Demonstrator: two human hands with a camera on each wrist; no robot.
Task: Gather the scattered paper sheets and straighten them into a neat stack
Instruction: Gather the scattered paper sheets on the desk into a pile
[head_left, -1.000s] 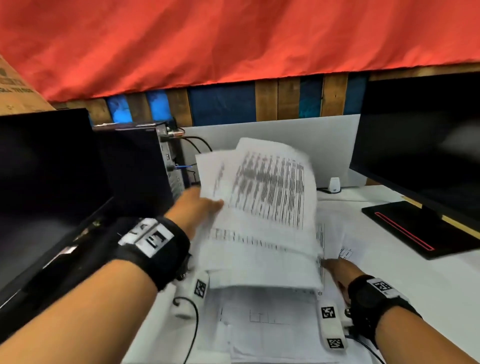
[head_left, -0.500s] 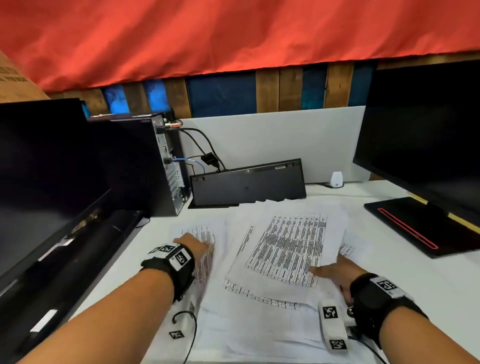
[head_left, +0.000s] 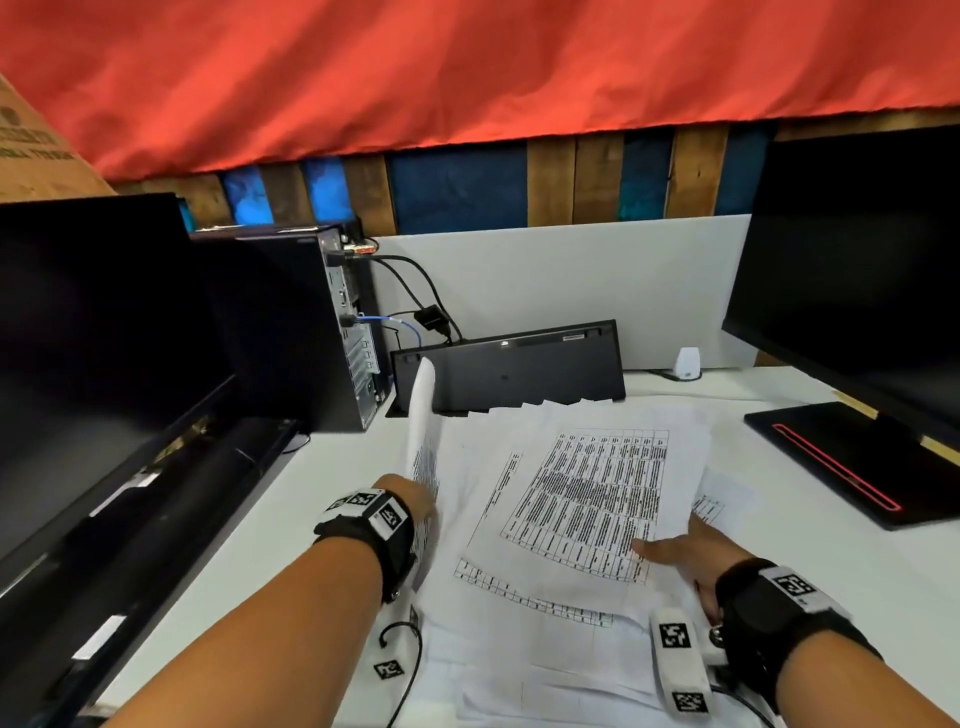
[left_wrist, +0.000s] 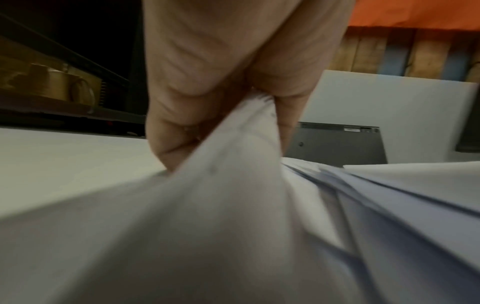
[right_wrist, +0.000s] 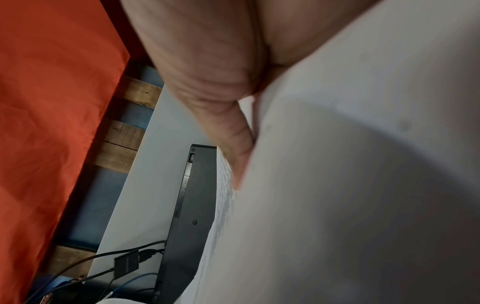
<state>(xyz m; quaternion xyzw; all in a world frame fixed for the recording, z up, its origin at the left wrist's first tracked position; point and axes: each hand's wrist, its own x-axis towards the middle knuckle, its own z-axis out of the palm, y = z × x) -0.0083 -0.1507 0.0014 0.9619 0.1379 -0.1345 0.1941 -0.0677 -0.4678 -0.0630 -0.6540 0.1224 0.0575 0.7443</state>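
Note:
A loose pile of white printed paper sheets (head_left: 571, 499) lies fanned on the white table (head_left: 841, 597), with a table-printed sheet on top. My left hand (head_left: 410, 501) is at the pile's left side and pinches one sheet (head_left: 423, 415), whose edge curls upward. The left wrist view shows thumb and fingers (left_wrist: 291, 115) closed on that sheet (left_wrist: 233, 185). My right hand (head_left: 675, 551) holds the pile's right edge, thumb on top and fingers hidden beneath. In the right wrist view the thumb (right_wrist: 233, 144) presses on the paper (right_wrist: 363, 185).
A black keyboard (head_left: 509, 371) leans on the white partition just behind the pile. A PC tower (head_left: 291, 332) with cables (head_left: 415, 301) and a monitor (head_left: 93, 338) stand left. Another monitor (head_left: 857, 260) with its base (head_left: 841, 462) stands right. A small white device (head_left: 687, 362) sits behind.
A second ago my left hand held sheets raised above the table; they came down onto the pile. Now it lifts one sheet's left edge. My right hand stayed at the right edge.

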